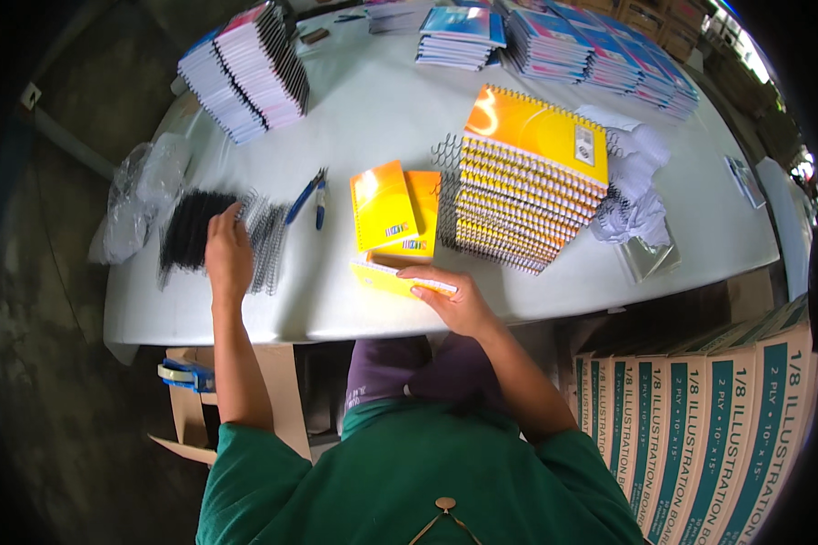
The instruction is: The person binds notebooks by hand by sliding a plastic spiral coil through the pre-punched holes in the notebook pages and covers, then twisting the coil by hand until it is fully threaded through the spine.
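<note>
My right hand [462,302] grips a small yellow notebook [386,278] near the table's front edge, thumb on top; its page edges face up. Just beyond it lie a yellow-orange spiral notebook [380,204] and another yellow notebook [427,193] partly under it. On the left, my left hand [228,250] is over a pile of black wire binding coils [191,229], fingers stretched forward and slightly bent, with no coil visibly in them. More loose coils [265,241] spread to the right of that hand. Blue-handled pliers [306,198] and a blue-and-white pen-like tool [320,207] lie beyond.
A tall stack of yellow spiral notebooks [527,182] stands right of centre, beside crumpled white paper [634,195]. Blue notebook stacks [573,45] and a white-edged stack [250,77] are at the back. Clear plastic [141,195] lies left; cartons [700,418] stand lower right.
</note>
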The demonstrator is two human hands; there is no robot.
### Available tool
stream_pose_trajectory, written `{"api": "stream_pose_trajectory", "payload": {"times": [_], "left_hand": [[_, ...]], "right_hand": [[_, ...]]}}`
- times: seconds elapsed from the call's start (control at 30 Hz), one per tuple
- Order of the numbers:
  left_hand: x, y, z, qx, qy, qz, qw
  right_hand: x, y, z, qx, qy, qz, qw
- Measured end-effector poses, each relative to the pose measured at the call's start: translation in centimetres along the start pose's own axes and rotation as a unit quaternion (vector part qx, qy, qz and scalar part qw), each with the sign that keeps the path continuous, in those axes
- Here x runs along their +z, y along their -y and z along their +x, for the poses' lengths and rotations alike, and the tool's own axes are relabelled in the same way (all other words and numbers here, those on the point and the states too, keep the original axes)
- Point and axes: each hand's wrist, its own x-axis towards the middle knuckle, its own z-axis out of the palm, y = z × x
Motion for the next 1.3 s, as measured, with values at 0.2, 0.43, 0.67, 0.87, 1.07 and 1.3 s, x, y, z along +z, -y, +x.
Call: {"api": "stream_pose_trajectory", "payload": {"times": [0.2, 0.43, 0.67, 0.87, 1.07, 1.3], "left_hand": [[-0.8, -7.7, -4.2, -0.139, 0.349, -0.383, 0.844], [1.4, -7.5, -5.6, -0.068, 0.302, -0.333, 0.891], [1.8, -7.5, -4.0, -0.17, 0.379, -0.386, 0.824], [-0.6, -8.2, -0.7, 0.029, 0.403, -0.303, 0.863], [-1.9, -10.6, 0.1, 0.236, 0.369, -0.088, 0.895], [-2.4, -12.0, -1.1, 0.294, 0.335, 0.027, 0.895]], "right_hand": [[0.3, 0.1, -0.2, 0.027, -0.06, 0.031, 0.997], [0.1, -1.0, -0.3, -0.002, -0.042, -0.031, 0.999], [0.1, -1.3, -0.4, -0.002, -0.046, -0.04, 0.998], [0.3, -0.6, -0.6, 0.011, -0.073, -0.02, 0.997], [0.3, -0.4, -0.7, 0.017, -0.04, -0.057, 0.997], [1.1, 0.4, -1.9, 0.008, -0.006, -0.131, 0.991]]}}
